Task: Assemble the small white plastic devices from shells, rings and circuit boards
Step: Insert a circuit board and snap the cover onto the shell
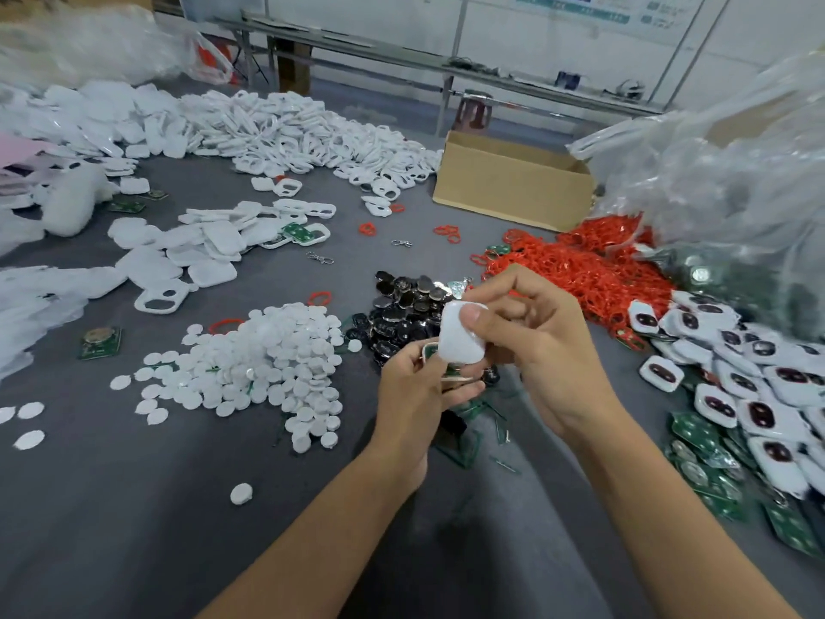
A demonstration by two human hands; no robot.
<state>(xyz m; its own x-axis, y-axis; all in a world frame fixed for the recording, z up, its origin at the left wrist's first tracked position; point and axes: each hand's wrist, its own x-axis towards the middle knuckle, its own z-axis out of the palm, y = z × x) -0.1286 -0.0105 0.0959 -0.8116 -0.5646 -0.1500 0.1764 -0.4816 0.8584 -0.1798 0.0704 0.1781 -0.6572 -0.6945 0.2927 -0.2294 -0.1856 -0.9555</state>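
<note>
I see both hands raised over the middle of the grey table [134, 507]; the right hand [531, 341] pinches a white shell [460, 339], thumb pressed on its upper face and the other fingers curled behind it; the left hand [424, 386] is closed round a second piece just beside and below the shell, touching it, with a sliver of green at its edge, possibly a circuit board, though my fingers hide most of it; directly behind the hands lies a heap of dark shiny round parts [402, 310], partly screened by them; to the left sits a mound of small white discs [268, 359], with a few strays nearer me; a lone green board [100, 344] lies further left; far left and far centre the table carries wide drifts of white shells and frames [303, 131]; a cardboard box [513, 180] stands at the far right, a tangle of red rings [589, 265] in front of it; along the right edge, part-built white units [759, 395] overlap loose green boards [710, 475]; a crumpled clear plastic bag [736, 180] looms over that corner.
</note>
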